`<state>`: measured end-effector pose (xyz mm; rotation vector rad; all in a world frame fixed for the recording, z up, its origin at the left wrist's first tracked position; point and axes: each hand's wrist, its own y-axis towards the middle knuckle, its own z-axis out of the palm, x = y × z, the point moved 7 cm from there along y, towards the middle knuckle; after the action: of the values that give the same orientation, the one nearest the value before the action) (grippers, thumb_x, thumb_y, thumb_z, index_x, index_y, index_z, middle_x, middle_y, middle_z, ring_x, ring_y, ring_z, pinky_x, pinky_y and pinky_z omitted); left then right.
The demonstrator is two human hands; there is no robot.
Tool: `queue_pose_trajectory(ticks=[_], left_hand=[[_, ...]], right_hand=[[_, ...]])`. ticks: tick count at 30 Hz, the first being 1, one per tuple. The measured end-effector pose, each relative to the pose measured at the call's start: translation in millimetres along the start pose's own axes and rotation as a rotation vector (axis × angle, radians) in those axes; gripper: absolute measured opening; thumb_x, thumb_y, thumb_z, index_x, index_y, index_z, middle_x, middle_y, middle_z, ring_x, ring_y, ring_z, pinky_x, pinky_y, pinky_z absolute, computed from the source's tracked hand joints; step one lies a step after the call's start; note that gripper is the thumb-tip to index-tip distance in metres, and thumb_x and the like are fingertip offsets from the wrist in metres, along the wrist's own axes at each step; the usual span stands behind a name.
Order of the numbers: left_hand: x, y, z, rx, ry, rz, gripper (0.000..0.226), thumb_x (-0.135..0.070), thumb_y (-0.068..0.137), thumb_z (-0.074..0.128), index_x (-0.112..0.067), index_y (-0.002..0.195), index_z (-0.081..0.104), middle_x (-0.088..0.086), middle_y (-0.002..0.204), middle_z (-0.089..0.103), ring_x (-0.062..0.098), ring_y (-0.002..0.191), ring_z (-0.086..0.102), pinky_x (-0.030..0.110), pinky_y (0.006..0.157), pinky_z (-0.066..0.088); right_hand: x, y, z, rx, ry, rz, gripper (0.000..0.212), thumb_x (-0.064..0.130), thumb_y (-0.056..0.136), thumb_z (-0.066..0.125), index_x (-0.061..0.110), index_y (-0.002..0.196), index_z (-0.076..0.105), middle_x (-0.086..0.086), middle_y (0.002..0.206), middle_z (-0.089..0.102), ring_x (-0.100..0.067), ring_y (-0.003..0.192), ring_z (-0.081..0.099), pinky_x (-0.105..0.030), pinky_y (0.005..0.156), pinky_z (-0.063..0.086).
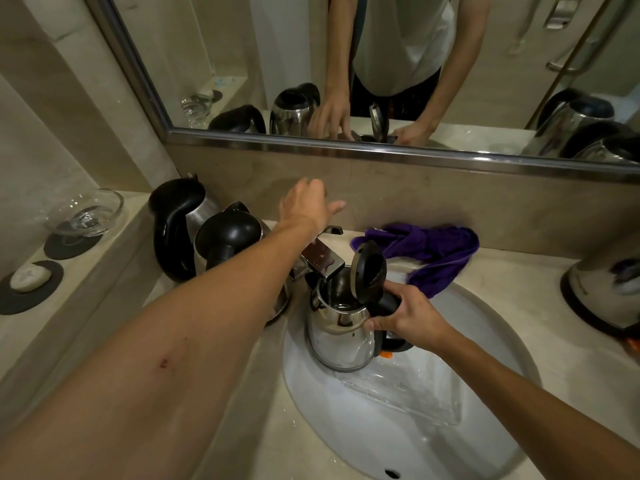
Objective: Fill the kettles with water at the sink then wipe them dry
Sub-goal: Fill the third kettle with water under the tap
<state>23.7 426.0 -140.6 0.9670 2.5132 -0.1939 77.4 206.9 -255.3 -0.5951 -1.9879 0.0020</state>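
The sink fills the lower centre. In it, at its 11 o'clock, stands the steel kettle, lid tipped up, mouth under the tap. The right hand grips its black handle at the kettle's 3 o'clock. The left hand hangs above the tap, fingers loose, holding nothing. Two more kettles stand at 9 o'clock; a purple cloth lies at 1 o'clock.
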Motion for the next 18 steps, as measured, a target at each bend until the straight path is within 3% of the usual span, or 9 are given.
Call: queue_pose_trajectory(ticks=[6,10,14,18], left_hand=[[5,-15,-47,-0.092,0.018,-0.049,0.037,-0.045,0.098,0.060,-0.016,0.121,0.059,0.003,0.113,0.064,0.018,0.098,0.062,0.035,0.083,0.054],[7,-45,-62,-0.149,-0.087,-0.040,0.034,-0.041,0.100,0.059,-0.014,0.121,0.061,0.004,0.114,0.066,0.020,0.101,0.065,0.038,0.087,0.056],[-4,-108,-79,-0.292,-0.212,-0.009,0.018,-0.037,0.100,0.057,-0.021,0.107,0.063,-0.004,0.100,0.066,0.014,0.088,0.064,0.036,0.079,0.057],[13,-196,-45,-0.304,-0.255,-0.085,0.010,-0.034,0.094,0.062,-0.024,0.091,0.062,-0.012,0.080,0.063,0.010,0.073,0.062,0.035,0.071,0.055]], right_hand=[[4,-3,1,0.026,0.006,0.074,0.058,0.020,0.074,0.090,0.047,0.117,0.061,0.010,0.117,0.071,-0.017,0.115,0.065,-0.049,0.110,0.048],[12,-6,2,0.056,-0.007,0.096,0.057,0.019,0.075,0.089,0.039,0.122,0.062,0.005,0.120,0.071,-0.023,0.119,0.063,-0.052,0.111,0.047],[12,-8,1,0.052,-0.039,0.106,0.061,0.016,0.079,0.087,0.031,0.132,0.060,0.001,0.125,0.068,-0.027,0.126,0.060,-0.054,0.115,0.043],[12,-9,0,0.043,-0.012,0.059,0.066,0.013,0.079,0.087,0.023,0.138,0.060,0.002,0.122,0.069,-0.023,0.122,0.062,-0.047,0.112,0.047]])
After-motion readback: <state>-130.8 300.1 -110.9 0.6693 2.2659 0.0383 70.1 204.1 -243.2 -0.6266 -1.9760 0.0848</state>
